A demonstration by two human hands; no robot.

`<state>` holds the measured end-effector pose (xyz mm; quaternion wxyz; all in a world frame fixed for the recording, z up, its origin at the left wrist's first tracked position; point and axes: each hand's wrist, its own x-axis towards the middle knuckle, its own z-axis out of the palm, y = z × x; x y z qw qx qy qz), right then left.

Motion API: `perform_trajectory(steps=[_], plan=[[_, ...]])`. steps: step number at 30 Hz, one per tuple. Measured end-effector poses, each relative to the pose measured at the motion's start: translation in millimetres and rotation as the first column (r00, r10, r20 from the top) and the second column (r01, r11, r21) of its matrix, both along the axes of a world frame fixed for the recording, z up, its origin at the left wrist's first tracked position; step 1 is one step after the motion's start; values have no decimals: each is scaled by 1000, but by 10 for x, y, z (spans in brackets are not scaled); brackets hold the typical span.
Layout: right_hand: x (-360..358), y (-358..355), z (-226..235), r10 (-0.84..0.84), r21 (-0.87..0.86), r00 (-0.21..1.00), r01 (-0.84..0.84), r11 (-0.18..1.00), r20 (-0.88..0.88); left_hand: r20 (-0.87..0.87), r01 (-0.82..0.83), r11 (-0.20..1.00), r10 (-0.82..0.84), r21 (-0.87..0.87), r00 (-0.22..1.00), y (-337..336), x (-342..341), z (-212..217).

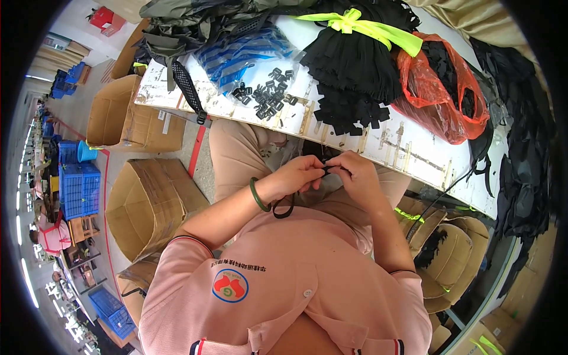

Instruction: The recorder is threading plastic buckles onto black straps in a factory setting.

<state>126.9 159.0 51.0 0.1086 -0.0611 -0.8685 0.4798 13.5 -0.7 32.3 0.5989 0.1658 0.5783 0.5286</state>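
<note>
L hand [297, 175] & R hand [356, 173] pinch black strap [326, 169] above lap, fingertips nearly closed; it looks unfinished; loose buckles [271, 97], bundled straps [350, 71] on table [409, 135] prob. left to do.

Counter [426, 154]: 1 pc. Hands: 2, i.e. L hand [296, 177] and R hand [359, 176]. Also 1 green bangle [254, 192], 1 blk strap loop [292, 203], 1 red plastic bag [423, 103], 1 blue-striped plastic bag [242, 56], 1 neon-yellow tie [348, 22]. Blk buckles [272, 102]: many, overlapping, exact no. unclear.

The strap [327, 169] is black, the bangle [255, 196] green (the shirt [284, 248] pink).
</note>
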Motion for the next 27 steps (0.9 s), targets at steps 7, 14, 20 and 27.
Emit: perform_trajectory(steps=[7, 14, 20, 27], plan=[[3, -172, -105, -30, -109, 996, 21, 994, -84, -91, -83, 996, 82, -12, 993, -21, 43, -38], [-17, -253, 26, -283, -215, 959, 272, 938, -25, -117, -162, 981, 175, 107, 978, 0, -52, 66], [5, -455, 48, -138, -745, 967, 254, 617, 216, -120, -378, 883, 423, 278, 898, 107, 51, 93], [-24, -478, 115, -129, -911, 965, 258, 320, 228, -135, -383, 833, 466, 399, 874, 131, 94, 100]])
